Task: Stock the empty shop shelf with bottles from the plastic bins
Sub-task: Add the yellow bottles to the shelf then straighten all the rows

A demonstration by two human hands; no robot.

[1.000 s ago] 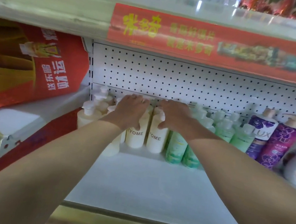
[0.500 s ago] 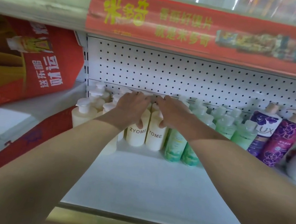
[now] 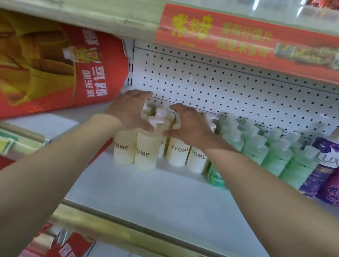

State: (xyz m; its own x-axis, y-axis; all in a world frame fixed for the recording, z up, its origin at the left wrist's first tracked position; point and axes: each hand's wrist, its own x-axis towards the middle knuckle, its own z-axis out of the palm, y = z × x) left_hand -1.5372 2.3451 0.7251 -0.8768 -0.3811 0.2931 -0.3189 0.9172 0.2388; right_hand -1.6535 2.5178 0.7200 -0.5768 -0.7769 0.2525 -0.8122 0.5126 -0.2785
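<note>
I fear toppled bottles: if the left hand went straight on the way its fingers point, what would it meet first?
The left hand would likely meet the pump tops of the rear cream bottles first, then the pegboard back panel behind them; depth is unclear.

A cluster of cream pump bottles [image 3: 146,153] with white pump heads, lettered ZYOME, is stood upright at the back left of the white shelf [image 3: 163,205]. Two of them are set slightly nearer the shelf's front edge, touching side by side. Further right along the back of the shelf, pale green bottles [image 3: 274,158] are ranged upright in close rows.
</note>
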